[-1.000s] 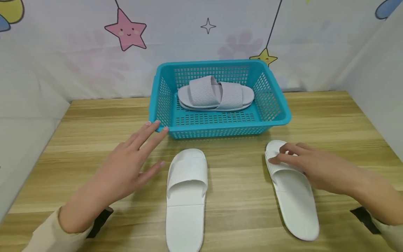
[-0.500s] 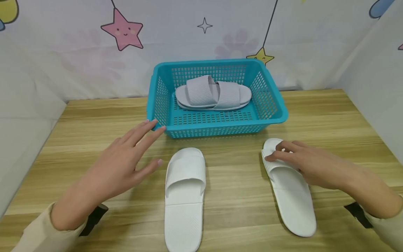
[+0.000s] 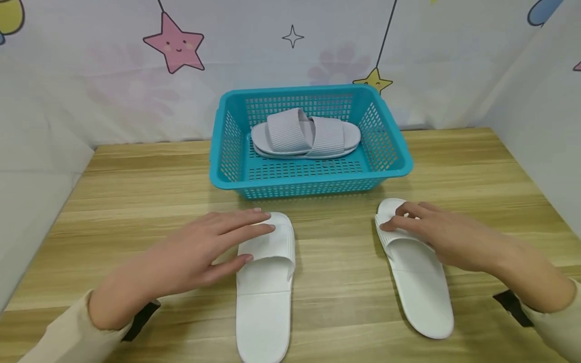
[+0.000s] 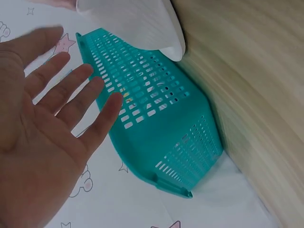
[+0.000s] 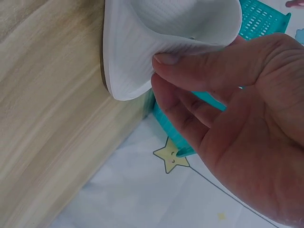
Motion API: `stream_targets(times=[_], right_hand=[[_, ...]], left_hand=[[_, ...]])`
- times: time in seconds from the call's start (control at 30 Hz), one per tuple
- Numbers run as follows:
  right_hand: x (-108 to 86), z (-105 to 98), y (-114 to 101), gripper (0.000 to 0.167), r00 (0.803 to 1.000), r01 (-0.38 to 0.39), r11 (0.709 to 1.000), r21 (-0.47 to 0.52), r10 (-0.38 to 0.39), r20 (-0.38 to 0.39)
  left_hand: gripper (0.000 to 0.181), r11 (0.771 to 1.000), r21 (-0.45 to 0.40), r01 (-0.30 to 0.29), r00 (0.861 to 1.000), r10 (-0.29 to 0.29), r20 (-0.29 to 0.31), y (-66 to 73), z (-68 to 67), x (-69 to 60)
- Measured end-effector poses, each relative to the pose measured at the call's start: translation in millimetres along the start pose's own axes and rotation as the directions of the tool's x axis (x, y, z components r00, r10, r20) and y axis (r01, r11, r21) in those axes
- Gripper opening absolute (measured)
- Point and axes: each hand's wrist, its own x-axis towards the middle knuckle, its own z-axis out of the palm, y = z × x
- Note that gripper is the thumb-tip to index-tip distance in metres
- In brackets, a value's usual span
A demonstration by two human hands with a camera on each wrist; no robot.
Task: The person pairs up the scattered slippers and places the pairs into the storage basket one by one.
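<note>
A white slide slipper [image 3: 263, 307] lies on the table, toe pointing away from me. My left hand [image 3: 204, 252] is over its ribbed strap from the left, fingers spread and nearly straight; whether they touch it is unclear. To the right lies another white slipper [image 3: 422, 297], angled slightly, toe leaning left. Above its strap, my right hand [image 3: 449, 237] has loosely bent fingers. In the right wrist view, the thumb and index fingertips of that hand are close together at the strap [image 5: 137, 52], with no clear grip on it.
Behind both slippers stands a turquoise perforated basket [image 3: 313, 181]. Inside it is a pair of grey slippers [image 3: 304, 136], nested sideways. A white cloth [image 3: 254, 55] printed with stars hangs behind the wood-grain table [image 3: 345, 282].
My left hand has moved from the basket's front left corner toward me and right, over the left slipper. My right hand keeps its place at the right slipper. The view shifts slightly.
</note>
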Motion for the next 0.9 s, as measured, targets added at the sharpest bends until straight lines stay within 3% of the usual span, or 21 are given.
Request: stream_targets(times=[0.23,0.47,0.6,0.77,0.9], right_hand=[[0.9,0,-1,0.099,1.000,-0.007,1.000,-0.010,0.006,-0.009],[0.4,3,-2,0.099,1.000,-0.009,1.000,-0.007,0.009,-0.009],[0.1,4,-2,0.099,1.000,-0.005,1.000,-0.005,0.005,-0.014],[-1.1,5,-1,0.100,1.000,-0.001,1.000,-0.007,0.001,-0.026],[-1.6,5,-2,0.101,0.999,-0.002,1.000,-0.002,0.002,-0.034]], left_hand=[[0.071,0.999,0.026,0.036,0.995,-0.038,0.089,-3.4,7.2,3.5],[0.062,0.999,0.002,-0.036,0.993,0.036,0.110,-4.0,11.6,9.3],[0.075,1.000,0.012,-0.027,0.991,0.025,0.134,-2.5,10.6,9.9],[0.106,0.998,0.049,0.032,0.968,-0.043,0.246,-1.3,9.8,10.5],[0.118,0.994,0.101,0.046,0.946,-0.076,0.315,0.8,16.5,11.0]])
